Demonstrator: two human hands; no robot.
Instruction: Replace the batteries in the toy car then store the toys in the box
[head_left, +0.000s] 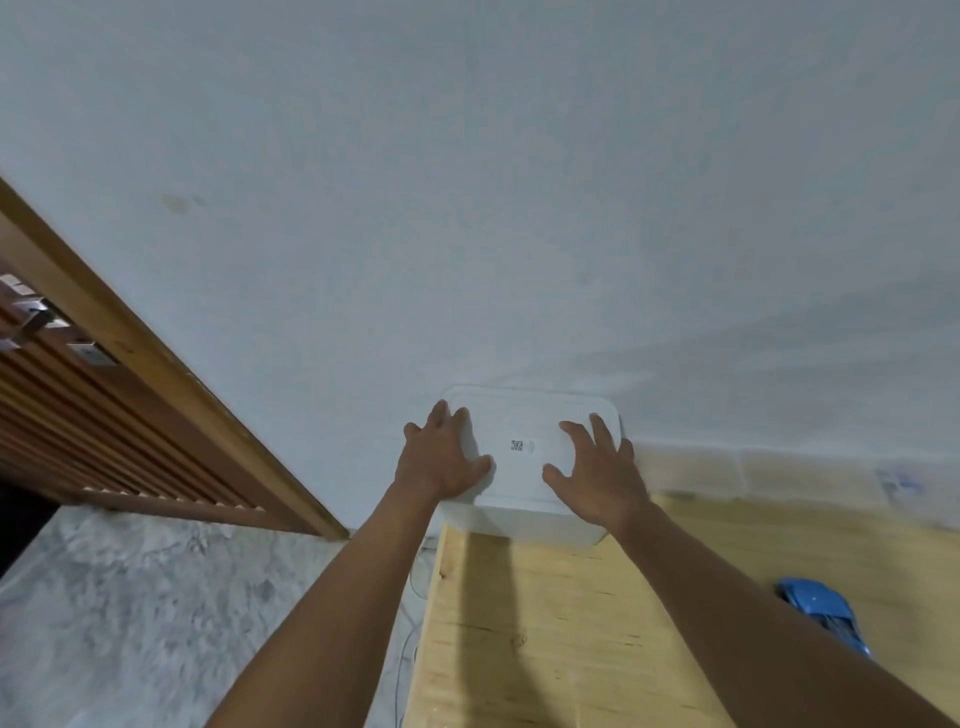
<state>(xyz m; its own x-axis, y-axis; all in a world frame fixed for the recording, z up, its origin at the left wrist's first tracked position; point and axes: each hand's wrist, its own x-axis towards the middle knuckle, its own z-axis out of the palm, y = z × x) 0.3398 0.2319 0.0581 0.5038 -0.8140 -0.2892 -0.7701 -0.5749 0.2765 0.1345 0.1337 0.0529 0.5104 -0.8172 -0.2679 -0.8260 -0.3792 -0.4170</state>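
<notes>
A white plastic box (540, 522) with its lid (524, 415) on stands at the far left corner of the wooden table, against the wall. A small QR label sits in the middle of the lid. My left hand (441, 457) lies flat over the lid's left edge with fingers spread. My right hand (597, 467) lies flat on the lid's right part, fingers spread too. A blue toy car (823, 610) rests on the table to the right, partly hidden behind my right forearm.
The light wooden table (545, 639) ends at its left edge, beyond which lies a grey marbled floor (156, 613) with thin white cables. A brown slatted wooden door and frame (130, 395) stand at the left. A plain white wall (519, 208) backs the table.
</notes>
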